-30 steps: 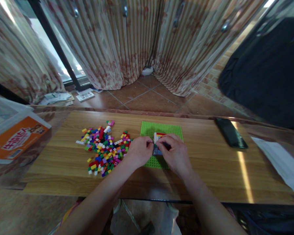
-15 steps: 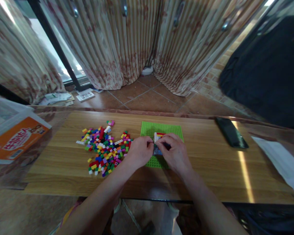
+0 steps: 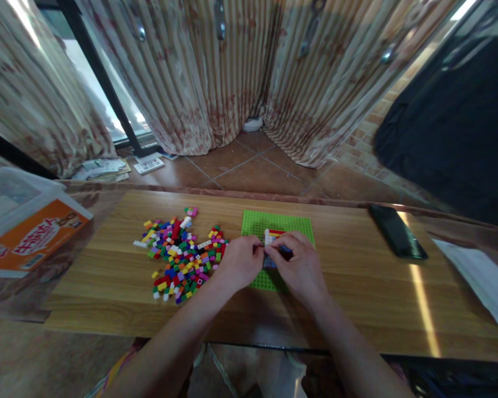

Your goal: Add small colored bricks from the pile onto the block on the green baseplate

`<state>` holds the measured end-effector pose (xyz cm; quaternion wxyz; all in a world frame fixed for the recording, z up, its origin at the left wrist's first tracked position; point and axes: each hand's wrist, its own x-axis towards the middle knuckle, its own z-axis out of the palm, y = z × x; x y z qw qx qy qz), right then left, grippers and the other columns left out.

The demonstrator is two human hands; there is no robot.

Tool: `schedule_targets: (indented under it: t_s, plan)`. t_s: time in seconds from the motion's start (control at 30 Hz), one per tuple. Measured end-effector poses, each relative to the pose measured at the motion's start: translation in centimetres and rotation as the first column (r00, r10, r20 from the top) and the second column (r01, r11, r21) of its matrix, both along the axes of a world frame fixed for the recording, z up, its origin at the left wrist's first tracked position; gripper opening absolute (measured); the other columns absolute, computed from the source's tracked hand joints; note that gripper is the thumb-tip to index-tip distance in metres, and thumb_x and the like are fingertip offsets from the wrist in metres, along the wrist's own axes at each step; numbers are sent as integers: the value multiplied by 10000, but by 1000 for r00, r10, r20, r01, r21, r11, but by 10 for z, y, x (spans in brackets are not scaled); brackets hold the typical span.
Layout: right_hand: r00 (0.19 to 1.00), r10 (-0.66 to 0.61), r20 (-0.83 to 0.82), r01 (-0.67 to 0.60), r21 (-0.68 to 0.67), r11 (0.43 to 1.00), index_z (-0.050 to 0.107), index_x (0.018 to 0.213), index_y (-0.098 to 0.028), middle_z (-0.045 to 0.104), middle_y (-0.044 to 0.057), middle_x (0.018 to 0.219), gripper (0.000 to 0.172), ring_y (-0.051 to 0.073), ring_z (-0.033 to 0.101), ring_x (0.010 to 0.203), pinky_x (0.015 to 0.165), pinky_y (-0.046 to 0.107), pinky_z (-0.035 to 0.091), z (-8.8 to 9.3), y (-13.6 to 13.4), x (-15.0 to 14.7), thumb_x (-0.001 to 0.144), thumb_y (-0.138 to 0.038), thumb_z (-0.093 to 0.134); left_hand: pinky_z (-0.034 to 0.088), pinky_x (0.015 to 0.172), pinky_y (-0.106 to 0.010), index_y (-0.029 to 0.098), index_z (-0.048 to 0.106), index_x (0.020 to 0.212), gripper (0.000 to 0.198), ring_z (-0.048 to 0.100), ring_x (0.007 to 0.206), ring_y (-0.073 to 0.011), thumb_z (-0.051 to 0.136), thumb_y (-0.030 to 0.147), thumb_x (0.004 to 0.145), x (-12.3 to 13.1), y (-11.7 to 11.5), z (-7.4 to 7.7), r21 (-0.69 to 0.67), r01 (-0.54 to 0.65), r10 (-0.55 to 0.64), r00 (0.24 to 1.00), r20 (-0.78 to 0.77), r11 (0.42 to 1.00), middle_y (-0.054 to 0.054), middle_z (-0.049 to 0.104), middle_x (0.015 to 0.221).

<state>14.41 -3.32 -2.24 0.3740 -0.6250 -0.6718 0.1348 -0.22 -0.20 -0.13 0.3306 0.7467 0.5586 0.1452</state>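
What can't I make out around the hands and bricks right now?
All in the head view:
Anything pinched in the left hand or right hand: hidden by the hands themselves.
Right part of the brick build: covered by the right hand.
Loose bricks: studs too small to count.
Orange-labelled box: cut off by the left edge.

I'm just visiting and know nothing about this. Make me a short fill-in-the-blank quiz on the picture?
The studded baseplate is coloured ____.
The loose bricks lie to the ____ of the baseplate.
The phone lies to the ____ of the baseplate.
The plastic box bears a label coloured mostly ____.

Missing words: green; left; right; orange.
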Motion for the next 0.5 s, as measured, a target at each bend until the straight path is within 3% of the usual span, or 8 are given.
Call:
schedule_targets:
  t_s: [0.33,0.5]
  plan:
    - [1000,1,11,0,-24,1000,676,724,-229,647,31,850,97,223,595,875,821,385,439,-1,3,-1,807,-268,709,372,631,-285,150,709,820,300,609,711,-180,427,180,919,2,-1,5,3,15,-15,994,-104,1000,-67,703,768]
    - [1000,7,-8,-7,-39,999,676,715,-227,646,29,843,100,222,599,878,828,385,435,1,4,-1,802,-259,713,439,698,-295,144,720,863,283,649,781,-198,443,163,914,1,0,3,8,31,-30,997,-73,999,-82,728,832]
